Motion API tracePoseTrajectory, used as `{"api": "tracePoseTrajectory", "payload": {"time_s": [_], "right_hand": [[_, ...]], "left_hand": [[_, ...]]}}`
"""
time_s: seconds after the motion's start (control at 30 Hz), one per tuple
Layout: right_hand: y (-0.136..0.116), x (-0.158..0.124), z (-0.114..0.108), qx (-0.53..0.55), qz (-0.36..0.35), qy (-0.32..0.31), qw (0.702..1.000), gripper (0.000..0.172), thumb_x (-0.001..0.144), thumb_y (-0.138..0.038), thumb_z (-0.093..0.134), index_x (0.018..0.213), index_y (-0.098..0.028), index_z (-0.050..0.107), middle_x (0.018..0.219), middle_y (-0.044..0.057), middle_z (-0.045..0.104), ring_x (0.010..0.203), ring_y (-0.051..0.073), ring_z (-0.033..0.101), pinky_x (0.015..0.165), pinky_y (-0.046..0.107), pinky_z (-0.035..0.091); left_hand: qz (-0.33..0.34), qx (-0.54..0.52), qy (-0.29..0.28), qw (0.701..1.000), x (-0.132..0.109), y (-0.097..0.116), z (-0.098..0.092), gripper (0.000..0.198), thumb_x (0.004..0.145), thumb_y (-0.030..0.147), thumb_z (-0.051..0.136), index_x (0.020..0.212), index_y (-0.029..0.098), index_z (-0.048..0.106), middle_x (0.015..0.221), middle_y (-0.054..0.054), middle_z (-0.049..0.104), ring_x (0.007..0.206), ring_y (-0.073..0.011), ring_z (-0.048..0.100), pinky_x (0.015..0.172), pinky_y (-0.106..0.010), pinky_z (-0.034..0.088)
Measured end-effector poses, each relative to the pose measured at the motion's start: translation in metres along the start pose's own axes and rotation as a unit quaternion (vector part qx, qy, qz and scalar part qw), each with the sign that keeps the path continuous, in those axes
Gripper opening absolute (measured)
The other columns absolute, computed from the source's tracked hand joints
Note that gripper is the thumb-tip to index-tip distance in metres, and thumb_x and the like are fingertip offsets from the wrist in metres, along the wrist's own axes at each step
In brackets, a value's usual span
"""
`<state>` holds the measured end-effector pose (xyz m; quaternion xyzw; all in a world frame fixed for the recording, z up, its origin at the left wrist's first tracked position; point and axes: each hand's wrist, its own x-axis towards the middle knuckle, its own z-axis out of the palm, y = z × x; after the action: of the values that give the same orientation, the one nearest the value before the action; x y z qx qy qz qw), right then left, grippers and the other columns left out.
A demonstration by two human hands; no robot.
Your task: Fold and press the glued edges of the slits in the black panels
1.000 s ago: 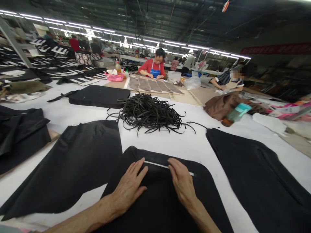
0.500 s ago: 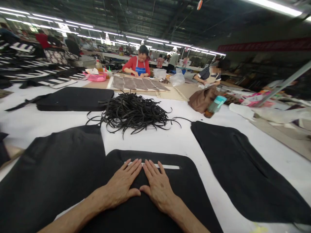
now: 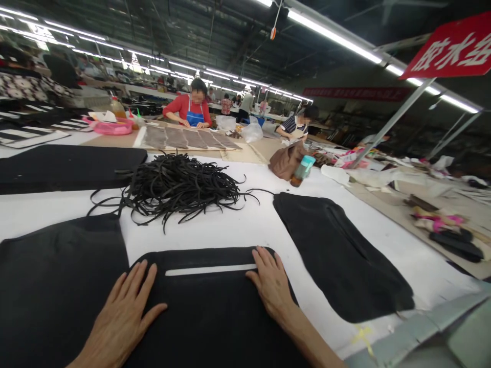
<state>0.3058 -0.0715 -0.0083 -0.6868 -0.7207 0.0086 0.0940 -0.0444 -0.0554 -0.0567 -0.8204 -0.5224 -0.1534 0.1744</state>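
Black banded panel [image 3: 215,317] lies flat on the white table [image 3: 257,225], directly in front of the person and mostly between the two hands, its lower part running out of view. Near its far edge a narrow white band [image 3: 210,270] crosses it from side to side.

The left hand [image 3: 125,312] lies palm down with its fingers a little spread and its thumb held well out, at the panel's left border; its fingertips are near the far left corner, to the left of the band's end. Whether the palm bears on this panel or on the left-hand black sheet [image 3: 57,286] beside it, I cannot tell. The right hand [image 3: 271,283] is also palm down and flattened, fingers close together, thumb apart, its fingertips at the far right corner and its thumb by the band's right end. Neither hand grips anything, and the two are well apart.

Beyond the panel sits a tangled heap of black straps [image 3: 184,186], with a thick black slab [image 3: 69,166] to its left. Farther right lie another black sheet [image 3: 341,255] and a bottle [image 3: 303,171] beside brown cloth [image 3: 284,162].
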Motion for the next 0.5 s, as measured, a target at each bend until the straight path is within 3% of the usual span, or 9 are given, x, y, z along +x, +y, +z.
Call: {"api": "tracePoseTrajectory", "payload": {"time_s": [0.1, 0.2, 0.3, 0.5], "right_hand": [[0.018, 0.017, -0.013, 0.032, 0.055, -0.019, 0.998, 0.052, 0.082, -0.035, 0.054, 0.129, -0.016, 0.043, 0.135, 0.013, 0.044, 0.121, 0.029, 0.039, 0.099, 0.046, 0.029], [0.026, 0.028, -0.024, 0.089, 0.064, -0.071, 0.991, 0.055, 0.075, -0.041, 0.060, 0.123, -0.017, 0.049, 0.121, 0.014, 0.055, 0.110, 0.031, 0.048, 0.091, 0.044, 0.036], [0.024, 0.034, -0.030, 0.137, 0.058, -0.123, 0.981, 0.051, 0.068, -0.051, 0.063, 0.108, -0.020, 0.059, 0.101, 0.009, 0.064, 0.093, 0.027, 0.056, 0.078, 0.036, 0.041], [0.023, 0.036, -0.035, 0.239, 0.058, -0.226, 0.942, 0.029, 0.054, -0.038, 0.072, 0.075, -0.019, 0.067, 0.067, 0.000, 0.063, 0.066, 0.018, 0.056, 0.057, 0.026, 0.036]], "left_hand": [[-0.031, -0.016, -0.013, 0.999, -0.002, 0.002, 0.002, 0.081, 0.078, 0.071, 0.023, 0.122, 0.010, 0.052, 0.130, -0.018, 0.047, 0.121, -0.0315, 0.043, 0.099, -0.048, 0.037], [-0.034, -0.027, -0.026, 0.999, -0.002, 0.003, 0.004, 0.078, 0.080, 0.069, 0.021, 0.121, 0.011, 0.053, 0.128, -0.018, 0.049, 0.119, -0.0312, 0.045, 0.096, -0.047, 0.041], [-0.028, -0.025, -0.039, 0.999, 0.000, 0.005, 0.001, 0.076, 0.081, 0.067, 0.022, 0.123, 0.012, 0.052, 0.130, -0.018, 0.047, 0.120, -0.0309, 0.044, 0.098, -0.047, 0.040], [-0.018, -0.018, -0.060, 0.998, 0.001, 0.003, -0.004, 0.070, 0.082, 0.064, 0.028, 0.125, 0.013, 0.050, 0.132, -0.014, 0.046, 0.122, -0.0298, 0.042, 0.099, -0.046, 0.038]]}}
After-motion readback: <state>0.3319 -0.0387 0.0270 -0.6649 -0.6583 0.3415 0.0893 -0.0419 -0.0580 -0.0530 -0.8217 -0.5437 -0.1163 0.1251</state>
